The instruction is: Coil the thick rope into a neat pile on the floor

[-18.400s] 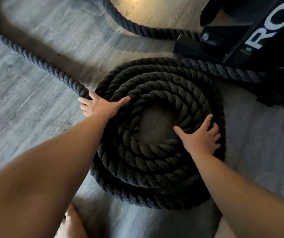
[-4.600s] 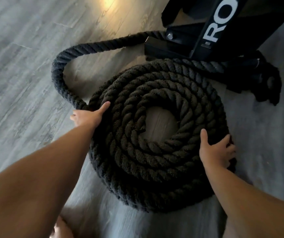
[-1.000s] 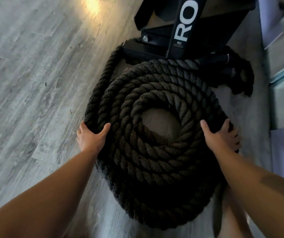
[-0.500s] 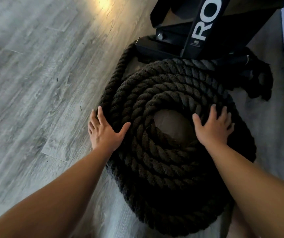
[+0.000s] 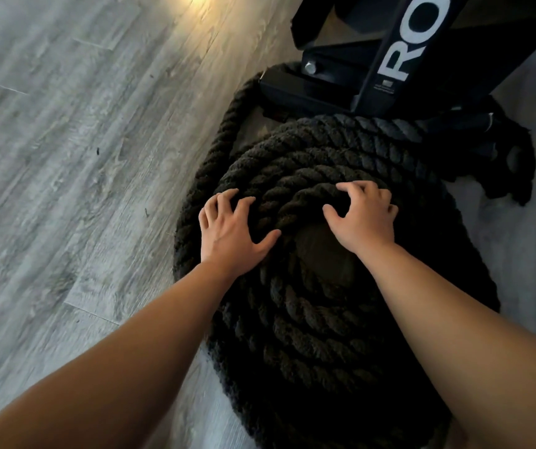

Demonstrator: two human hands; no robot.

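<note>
Thick black twisted rope (image 5: 308, 319): turns beyond the coil's central opening (image 5: 320, 251) are being gripped, fingers curled over them, by left hand (image 5: 228, 234) and right hand (image 5: 363, 222).

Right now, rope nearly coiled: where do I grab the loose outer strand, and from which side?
I'd grip the outer strand where it bows clear of the coil, left of the black frame. Come from the bare floor on the left, wrapping across it: floor shows behind it there; lower down it hugs the coil.
</note>
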